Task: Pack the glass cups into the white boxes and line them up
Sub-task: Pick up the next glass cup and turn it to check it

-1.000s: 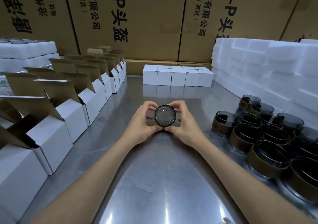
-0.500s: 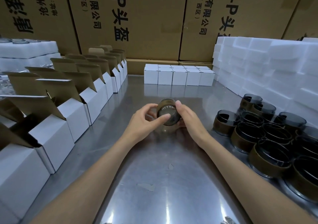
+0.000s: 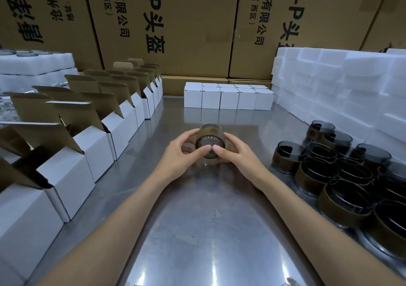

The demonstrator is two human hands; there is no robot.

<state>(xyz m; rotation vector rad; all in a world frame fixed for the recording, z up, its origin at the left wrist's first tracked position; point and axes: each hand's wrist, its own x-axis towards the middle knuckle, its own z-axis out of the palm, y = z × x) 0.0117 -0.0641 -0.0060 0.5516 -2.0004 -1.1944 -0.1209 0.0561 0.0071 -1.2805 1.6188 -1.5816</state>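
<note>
Both hands, left hand [image 3: 183, 153] and right hand [image 3: 237, 156], clasp one smoked-glass cup [image 3: 210, 139] above the steel table [image 3: 197, 230] (base toward the camera), fingers curled around it. Open white boxes [image 3: 92, 145] at nine o'clock; more cups [image 3: 329, 169] at three.

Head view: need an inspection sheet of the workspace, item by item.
Surface: steel table, reflective, with a few small marks.
Job's things: one glass cup held on its side in both hands, base toward the camera; more glass cups clustered at right; open white boxes in a row at left, flaps up; closed white boxes lined up at the back.
Clutter: white foam blocks stacked at right; foam trays at far left.
Grippers: left hand and right hand both grip the cup, thumbs on its base.
Cables: nothing seen.
Surroundings: printed cardboard cartons behind.
</note>
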